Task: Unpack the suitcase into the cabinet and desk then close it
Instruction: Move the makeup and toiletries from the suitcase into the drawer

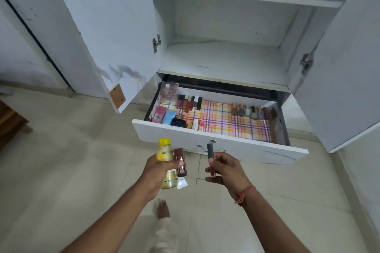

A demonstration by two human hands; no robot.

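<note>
So the open drawer (216, 137) sits straight ahead and a bit right of both hands, its front edge closest. Right hand (225, 170) is nearer; its fingers pinch a lip gloss tube (210, 156), long axis upright with the grey cap on top. Left hand (158, 168) is wrapped round a yellow-capped bottle (165, 162) plus a small maroon case (181, 162) pressed against it. Best bare liner looks to be the drawer's middle, between the left-edge cosmetics (170, 115) and the nail polish row (249, 111) by the back right corner.

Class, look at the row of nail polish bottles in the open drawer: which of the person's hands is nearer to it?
Right. The right hand is below the nail polish bottles, slightly left; the left hand is farther left.
</note>
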